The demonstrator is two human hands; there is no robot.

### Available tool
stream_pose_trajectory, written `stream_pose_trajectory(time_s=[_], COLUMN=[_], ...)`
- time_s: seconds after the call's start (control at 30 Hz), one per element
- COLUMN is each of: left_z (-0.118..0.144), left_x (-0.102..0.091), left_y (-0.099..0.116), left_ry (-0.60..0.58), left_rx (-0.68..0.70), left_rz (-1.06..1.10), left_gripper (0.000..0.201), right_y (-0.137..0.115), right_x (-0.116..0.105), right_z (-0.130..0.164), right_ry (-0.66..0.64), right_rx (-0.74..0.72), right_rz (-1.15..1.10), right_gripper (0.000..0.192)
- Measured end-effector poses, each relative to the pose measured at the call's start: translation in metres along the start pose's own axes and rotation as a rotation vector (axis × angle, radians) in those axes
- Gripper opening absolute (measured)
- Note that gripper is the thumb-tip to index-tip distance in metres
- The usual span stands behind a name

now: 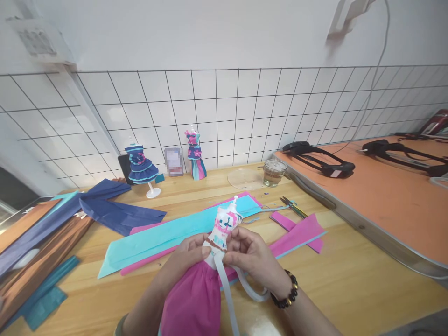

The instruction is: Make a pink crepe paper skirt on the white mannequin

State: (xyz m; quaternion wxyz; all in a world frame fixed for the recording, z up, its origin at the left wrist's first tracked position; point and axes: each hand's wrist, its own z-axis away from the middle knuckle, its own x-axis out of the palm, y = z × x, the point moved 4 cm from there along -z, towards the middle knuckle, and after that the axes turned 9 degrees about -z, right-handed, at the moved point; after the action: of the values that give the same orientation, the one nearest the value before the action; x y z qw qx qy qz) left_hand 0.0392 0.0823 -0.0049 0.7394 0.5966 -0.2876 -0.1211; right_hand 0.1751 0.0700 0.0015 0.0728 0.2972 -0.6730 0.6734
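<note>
Magenta skirt (pixel 196 298) hangs at 7 o'clock off the small dress form (pixel 222 227) at frame 6 o'clock, left hand (pixel 189 254) clamped on form, right hand (pixel 254 254) pinching white strip (pixel 226 284) at its waist; either grip easing could let strip slip or skew.

That skirt (pixel 192 298) is bright magenta, the miniature mannequin (pixel 227 220) white, blotched pink and teal, the strip (pixel 227 294) plain white. I see a turquoise sheet (pixel 154 240), a navy dress (pixel 143 171) edged light blue, a black-and-gold beaded bracelet (pixel 293 290), and white wall tiles (pixel 227 107) gridded in dark lines.
</note>
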Motion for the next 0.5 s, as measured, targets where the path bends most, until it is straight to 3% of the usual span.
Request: stream_pose_trajectory(time_s=[0.13, 0.3, 0.5], left_z=[0.001, 0.003, 0.009], left_x=[0.002, 0.007, 0.013], left_y=[0.001, 0.006, 0.010], left_ry=[-0.068, -0.116, -0.170], left_rx=[-0.031, -0.050, -0.091], left_rz=[0.055, 0.084, 0.023], left_gripper=[0.029, 0.031, 0.029], right_y=[-0.001, 0.001, 0.003], right_x=[0.001, -0.001, -0.004], right_z=[-0.001, -0.001, -0.002], right_ry=[-0.030, -0.070, -0.070], right_rx=[-0.072, -0.061, -0.070], right_rz=[0.005, 0.006, 0.033], right_gripper=[0.033, 0.033, 0.046])
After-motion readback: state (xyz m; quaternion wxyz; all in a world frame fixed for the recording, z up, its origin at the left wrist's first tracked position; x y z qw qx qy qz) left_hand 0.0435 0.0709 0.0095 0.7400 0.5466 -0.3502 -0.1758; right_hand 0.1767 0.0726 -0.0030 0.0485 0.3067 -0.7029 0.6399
